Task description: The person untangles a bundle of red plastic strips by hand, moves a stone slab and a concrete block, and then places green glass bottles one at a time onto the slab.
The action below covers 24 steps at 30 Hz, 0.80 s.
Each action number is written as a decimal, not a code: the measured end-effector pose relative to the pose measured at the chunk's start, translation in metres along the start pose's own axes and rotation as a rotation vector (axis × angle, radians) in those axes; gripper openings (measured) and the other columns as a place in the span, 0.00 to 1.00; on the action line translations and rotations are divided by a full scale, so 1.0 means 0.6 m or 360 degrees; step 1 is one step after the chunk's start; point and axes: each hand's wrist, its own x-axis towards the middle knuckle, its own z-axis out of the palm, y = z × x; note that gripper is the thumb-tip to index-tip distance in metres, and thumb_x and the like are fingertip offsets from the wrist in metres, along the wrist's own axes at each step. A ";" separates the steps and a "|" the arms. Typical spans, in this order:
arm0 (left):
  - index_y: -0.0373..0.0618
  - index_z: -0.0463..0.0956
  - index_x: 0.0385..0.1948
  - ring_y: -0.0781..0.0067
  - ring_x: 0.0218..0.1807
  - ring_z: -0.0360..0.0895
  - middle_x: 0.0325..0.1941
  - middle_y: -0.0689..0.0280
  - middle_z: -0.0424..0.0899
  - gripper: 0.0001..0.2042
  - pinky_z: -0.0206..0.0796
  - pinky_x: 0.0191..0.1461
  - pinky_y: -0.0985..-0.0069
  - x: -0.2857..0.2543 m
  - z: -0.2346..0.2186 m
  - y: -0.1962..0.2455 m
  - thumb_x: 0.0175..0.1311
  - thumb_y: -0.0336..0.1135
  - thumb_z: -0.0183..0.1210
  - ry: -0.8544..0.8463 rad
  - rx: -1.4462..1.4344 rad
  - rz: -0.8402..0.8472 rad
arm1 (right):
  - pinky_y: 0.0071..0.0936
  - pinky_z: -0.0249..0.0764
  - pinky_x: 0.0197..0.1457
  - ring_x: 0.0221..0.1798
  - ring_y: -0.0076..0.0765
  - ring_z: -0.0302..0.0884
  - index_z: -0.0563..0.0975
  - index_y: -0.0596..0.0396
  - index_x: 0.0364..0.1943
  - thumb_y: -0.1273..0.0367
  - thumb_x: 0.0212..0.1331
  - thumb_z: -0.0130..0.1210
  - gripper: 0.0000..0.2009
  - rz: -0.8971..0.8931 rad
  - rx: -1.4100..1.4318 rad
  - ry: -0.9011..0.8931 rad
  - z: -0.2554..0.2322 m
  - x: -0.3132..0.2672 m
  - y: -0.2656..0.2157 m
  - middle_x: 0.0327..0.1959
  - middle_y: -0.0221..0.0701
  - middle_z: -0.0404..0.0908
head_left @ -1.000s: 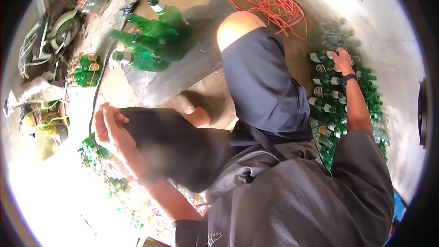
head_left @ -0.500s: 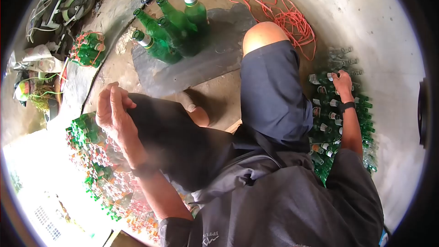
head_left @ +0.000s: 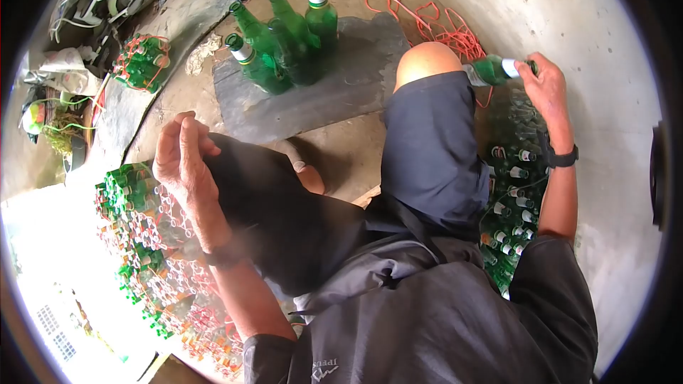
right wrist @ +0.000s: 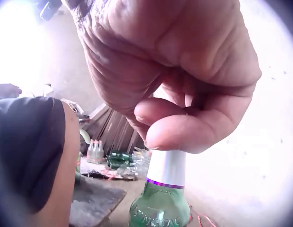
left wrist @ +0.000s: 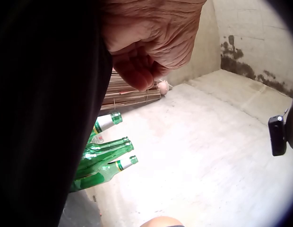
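Observation:
My right hand [head_left: 546,92] grips a green glass bottle [head_left: 491,70] by its neck, beside the right knee. In the right wrist view, curled fingers close round the top of the neck, just above a white foil band with a purple edge. The bottle's base is out of that view. Over the left thigh, my left hand [head_left: 186,163] hangs with loosely curled fingers and holds nothing. Several green bottles [head_left: 284,35] stand upright in a cluster on a dark flat sheet [head_left: 306,110] ahead of the knees. Packed rows of bottles [head_left: 516,192] lie along the wall at the right.
A tangle of red cord [head_left: 459,35] lies on the floor beyond the right knee. At the left are a cord-tied bundle of green bottles [head_left: 146,64] and a large stack of bottles [head_left: 153,242]. A pale wall [head_left: 612,85] rises close on the right.
My right hand has lifted a bottle from the rows at the right and carried it forward, up beside the right knee. The left hand stays over the left thigh. The head view has shifted.

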 end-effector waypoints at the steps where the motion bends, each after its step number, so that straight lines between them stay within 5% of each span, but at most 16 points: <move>1: 0.35 0.80 0.43 0.82 0.26 0.73 0.27 0.66 0.80 0.10 0.68 0.27 0.82 -0.001 0.000 0.001 0.70 0.33 0.60 0.0019 0.0018 -0.0028 | 0.40 0.68 0.31 0.23 0.46 0.72 0.80 0.58 0.36 0.59 0.58 0.63 0.15 -0.0048 0.0029 0.0014 0.000 0.016 -0.017 0.20 0.45 0.75; 15: 0.35 0.82 0.42 0.82 0.24 0.74 0.30 0.65 0.83 0.08 0.69 0.28 0.82 -0.001 -0.002 0.007 0.68 0.30 0.61 0.0104 -0.0064 -0.0174 | 0.37 0.70 0.31 0.24 0.42 0.76 0.81 0.56 0.34 0.61 0.57 0.60 0.12 -0.0551 0.0267 -0.0161 0.050 0.112 -0.293 0.20 0.40 0.76; 17: 0.35 0.82 0.42 0.82 0.24 0.73 0.30 0.65 0.83 0.08 0.68 0.28 0.82 0.000 -0.002 0.004 0.68 0.30 0.61 0.0105 -0.0086 -0.0170 | 0.32 0.62 0.25 0.20 0.28 0.65 0.80 0.56 0.38 0.63 0.61 0.61 0.11 -0.0724 0.0353 -0.0177 0.079 0.121 -0.306 0.15 0.35 0.68; 19: 0.35 0.82 0.42 0.82 0.23 0.73 0.30 0.65 0.83 0.07 0.68 0.27 0.83 0.000 -0.003 0.003 0.68 0.29 0.61 0.0101 -0.0112 -0.0167 | 0.33 0.64 0.27 0.21 0.32 0.68 0.81 0.57 0.39 0.63 0.60 0.61 0.12 -0.0706 0.0339 -0.0238 0.083 0.113 -0.341 0.17 0.36 0.71; 21: 0.35 0.82 0.42 0.82 0.23 0.73 0.29 0.65 0.83 0.07 0.67 0.27 0.84 -0.001 -0.004 0.004 0.69 0.29 0.61 0.0084 -0.0124 -0.0149 | 0.43 0.72 0.34 0.29 0.50 0.80 0.82 0.58 0.33 0.62 0.55 0.61 0.12 -0.0711 0.0386 -0.0289 0.096 0.109 -0.362 0.23 0.45 0.79; 24: 0.35 0.81 0.42 0.83 0.22 0.73 0.29 0.65 0.83 0.07 0.66 0.27 0.85 -0.001 -0.005 0.003 0.69 0.29 0.61 0.0087 -0.0147 -0.0140 | 0.46 0.72 0.36 0.31 0.54 0.79 0.81 0.59 0.32 0.63 0.56 0.61 0.12 -0.0780 0.0402 -0.0314 0.121 0.109 -0.377 0.25 0.47 0.80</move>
